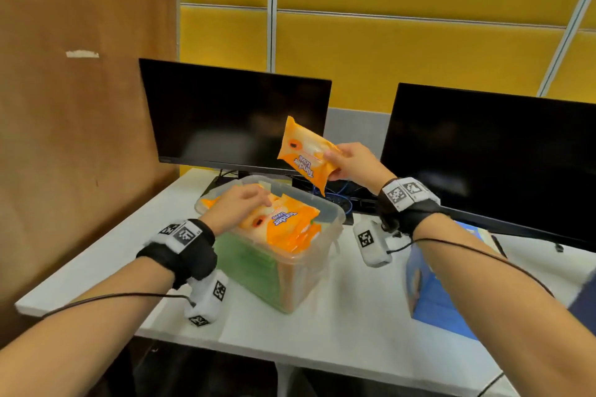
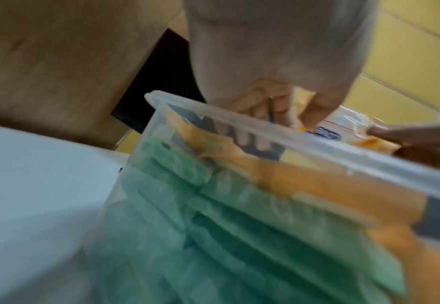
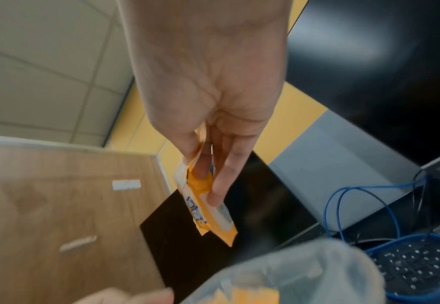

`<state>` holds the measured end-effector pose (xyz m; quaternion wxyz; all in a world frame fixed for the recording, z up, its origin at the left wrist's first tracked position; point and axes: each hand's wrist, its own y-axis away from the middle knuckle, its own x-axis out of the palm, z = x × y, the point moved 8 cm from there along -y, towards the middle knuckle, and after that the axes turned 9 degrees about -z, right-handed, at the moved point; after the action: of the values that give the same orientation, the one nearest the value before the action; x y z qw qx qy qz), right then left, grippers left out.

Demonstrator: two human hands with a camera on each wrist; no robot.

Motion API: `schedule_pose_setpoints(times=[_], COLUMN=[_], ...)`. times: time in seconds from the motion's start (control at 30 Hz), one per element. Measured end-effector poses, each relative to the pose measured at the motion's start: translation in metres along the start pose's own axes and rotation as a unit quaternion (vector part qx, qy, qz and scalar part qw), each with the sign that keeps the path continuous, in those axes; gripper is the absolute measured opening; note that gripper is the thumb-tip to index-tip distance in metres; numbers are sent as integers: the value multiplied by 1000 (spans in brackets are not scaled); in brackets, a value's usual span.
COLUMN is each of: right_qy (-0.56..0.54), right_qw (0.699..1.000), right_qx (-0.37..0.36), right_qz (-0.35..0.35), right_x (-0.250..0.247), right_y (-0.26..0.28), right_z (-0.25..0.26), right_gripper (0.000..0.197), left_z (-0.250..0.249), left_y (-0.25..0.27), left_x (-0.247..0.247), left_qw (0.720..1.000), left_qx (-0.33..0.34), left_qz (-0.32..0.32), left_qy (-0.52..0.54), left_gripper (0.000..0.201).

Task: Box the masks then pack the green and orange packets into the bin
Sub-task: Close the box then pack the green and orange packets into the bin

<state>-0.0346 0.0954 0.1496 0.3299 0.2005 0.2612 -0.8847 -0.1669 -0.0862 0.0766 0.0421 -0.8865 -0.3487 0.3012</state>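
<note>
A clear plastic bin (image 1: pixel 336 220) stands mid-desk, with green packets (image 1: pixel 251 261) stacked low in it and orange packets (image 1: pixel 283 222) on top. My left hand (image 1: pixel 238 203) lies over the bin. Its fingers (image 2: pixel 255 142) reach straight down inside the bin's wall (image 2: pixel 265 127) among the orange packets, above the green packets (image 2: pixel 252 226). My right hand (image 1: pixel 348 161) pinches one orange packet (image 1: pixel 306 151) by its edge, held tilted in the air above the bin's far rim. The right wrist view shows this orange packet (image 3: pixel 200 205) between thumb and fingers (image 3: pixel 221 181).
A blue mask box (image 1: pixel 432 293) stands at the right on the white desk (image 1: pixel 322 332). Two dark monitors (image 1: pixel 232 113) (image 1: pixel 490 164) stand behind the bin. A keyboard in a blue cover (image 3: pixel 421 267) and blue cables (image 3: pixel 343 205) lie beyond it. A brown partition (image 1: pixel 64 138) closes the left side.
</note>
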Motion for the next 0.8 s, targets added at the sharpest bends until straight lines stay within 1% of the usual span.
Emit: schedule_pose_setpoints(times=[0.03,0.07,0.13,0.17,0.2,0.27,0.37,0.4,0.47,0.5,0.6,0.67,0.7,0.73,0.8], right_qy=[13,30,102,149,185,216,250,238,211,215,254,276,305,345,409], right_qw=[1000,999,994,988,982,976,966,968,975,973,958,952,943,928,898], right_qx=[0,-4,-27,-37,-36,-24,-46,-50,-52,-51,-33,-37,-46,-50,-44], right_qz=[11,18,11,10,12,20,49,55,52,59,128,128,124,129,155], right_x=[11,20,32,37,41,47,53,54,53,55,67,69,70,73,81], right_y=[3,6,7,5,4,1,-4,-5,-9,-11,-6,-7,-8,-6,-4], right_z=[1,3,6,5,3,-1,7,11,16,15,2,-5,-8,-11,-21], right_gripper=[31,32,33,33,32,31,30,30,30,29,24,24,25,27,30], left_z=[3,4,6,6,6,8,20,22,26,26,25,27,28,28,25], left_y=[-3,-4,-5,-6,-7,-9,-12,-12,-13,-13,-14,-15,-17,-17,-18], left_x=[1,6,19,23,26,34,41,42,42,42,43,44,44,43,42], left_qw=[998,991,962,946,935,923,902,898,897,899,901,898,898,899,899], left_qx=[3,12,26,27,27,9,-29,-36,-42,-40,-33,-37,-39,-42,-42], left_qz=[-34,-42,-16,-2,12,54,113,124,128,123,119,125,125,121,104], left_qy=[-51,-123,-270,-324,-355,-382,-416,-421,-421,-419,-417,-419,-420,-420,-424], left_gripper=[32,36,46,49,52,57,59,59,59,59,59,60,60,61,63])
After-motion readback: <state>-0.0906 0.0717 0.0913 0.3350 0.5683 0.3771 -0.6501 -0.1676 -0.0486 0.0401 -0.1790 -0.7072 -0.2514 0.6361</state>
